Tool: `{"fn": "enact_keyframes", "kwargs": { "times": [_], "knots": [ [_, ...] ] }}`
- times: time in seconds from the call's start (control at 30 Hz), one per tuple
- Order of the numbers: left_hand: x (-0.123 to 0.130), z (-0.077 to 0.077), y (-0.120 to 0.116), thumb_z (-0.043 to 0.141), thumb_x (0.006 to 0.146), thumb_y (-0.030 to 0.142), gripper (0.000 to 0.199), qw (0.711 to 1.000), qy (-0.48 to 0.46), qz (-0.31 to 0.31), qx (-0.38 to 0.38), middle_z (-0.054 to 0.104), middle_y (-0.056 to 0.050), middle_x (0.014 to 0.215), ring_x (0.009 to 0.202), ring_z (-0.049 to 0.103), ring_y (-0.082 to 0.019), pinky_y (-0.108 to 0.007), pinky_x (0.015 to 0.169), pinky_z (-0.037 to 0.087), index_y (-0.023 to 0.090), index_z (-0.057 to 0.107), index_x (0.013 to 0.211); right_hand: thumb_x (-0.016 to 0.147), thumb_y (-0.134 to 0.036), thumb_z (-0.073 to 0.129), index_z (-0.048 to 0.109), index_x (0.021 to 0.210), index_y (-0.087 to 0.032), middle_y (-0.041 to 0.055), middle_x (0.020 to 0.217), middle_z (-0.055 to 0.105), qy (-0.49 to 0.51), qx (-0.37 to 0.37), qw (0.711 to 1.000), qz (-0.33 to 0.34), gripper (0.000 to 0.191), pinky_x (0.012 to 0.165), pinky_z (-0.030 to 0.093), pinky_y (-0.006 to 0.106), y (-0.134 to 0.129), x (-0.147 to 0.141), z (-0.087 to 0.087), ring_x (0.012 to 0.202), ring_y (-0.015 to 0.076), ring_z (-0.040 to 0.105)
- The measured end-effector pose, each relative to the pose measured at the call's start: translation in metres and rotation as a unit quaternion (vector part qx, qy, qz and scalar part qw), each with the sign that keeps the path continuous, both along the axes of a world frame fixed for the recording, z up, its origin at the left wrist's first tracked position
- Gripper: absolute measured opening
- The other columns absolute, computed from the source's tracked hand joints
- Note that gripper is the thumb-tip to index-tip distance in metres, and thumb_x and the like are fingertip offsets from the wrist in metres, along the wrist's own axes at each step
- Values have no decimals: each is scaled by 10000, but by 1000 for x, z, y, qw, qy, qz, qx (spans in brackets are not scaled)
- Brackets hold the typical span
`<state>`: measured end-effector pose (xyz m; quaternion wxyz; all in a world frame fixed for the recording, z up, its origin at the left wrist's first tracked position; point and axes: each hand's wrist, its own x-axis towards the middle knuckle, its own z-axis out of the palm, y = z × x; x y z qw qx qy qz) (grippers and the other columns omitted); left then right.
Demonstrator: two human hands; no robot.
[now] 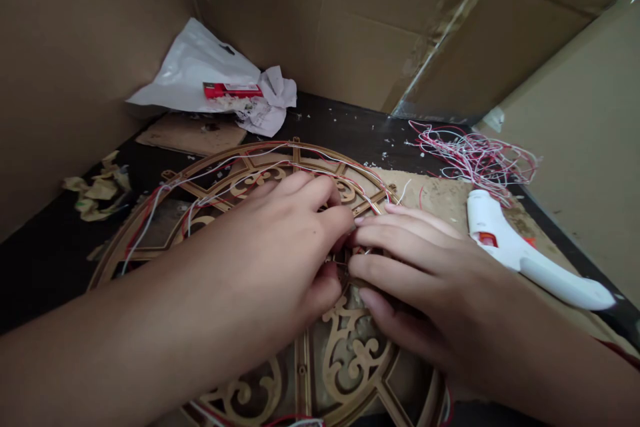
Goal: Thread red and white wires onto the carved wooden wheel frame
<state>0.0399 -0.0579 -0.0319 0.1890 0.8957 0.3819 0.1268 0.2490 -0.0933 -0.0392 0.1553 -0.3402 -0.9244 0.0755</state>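
Round gold openwork frame [303, 373] lies flat under both hands. My feed shows left hand [293, 233] and right hand [433, 263] meeting near its centre, fingers curled; can't tell what's pinched. I'd judge the frame stiff, fairly light, thin scrolls fragile: hold by rim or spokes. Thin red and white wires [159, 193] look limp. White plastic pistol-shaped tool [515, 247] to the right, red-and-white wire tangle [480, 157] just beyond.
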Motion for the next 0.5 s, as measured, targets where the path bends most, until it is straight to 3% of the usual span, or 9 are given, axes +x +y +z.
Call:
{"fn": "enact_keyframes", "kwargs": {
  "times": [0.2,0.33,0.5],
  "knots": [
    [-1,1,-2,535,853,207,111,1000,14,-2,-5,569,-56,1083,1105,514,-307,-525,926,430,209,633,904,1016,-144,458,638,978,-196,36,1060,684,-14,16,1000,10,192,1110,418,456,1,1,0,1088,241,618],
    [-1,-1,1,512,888,227,131,999,14,-29,15,558,-55,1110,1127,507,-299,-502,925,435,218,621,961,1048,-156,395,654,998,-204,38,1049,707,-30,34,999,23,268,1141,373,466,-1,2,2,1070,244,634],
    [-2,1,2,534,872,218,94,1000,22,-17,8,558,-63,1093,1113,507,-307,-499,901,435,206,614,919,1073,-182,361,648,986,-207,54,1095,712,-60,46,996,47,301,1044,427,467,-3,2,3,1063,262,631]
  ]
}}
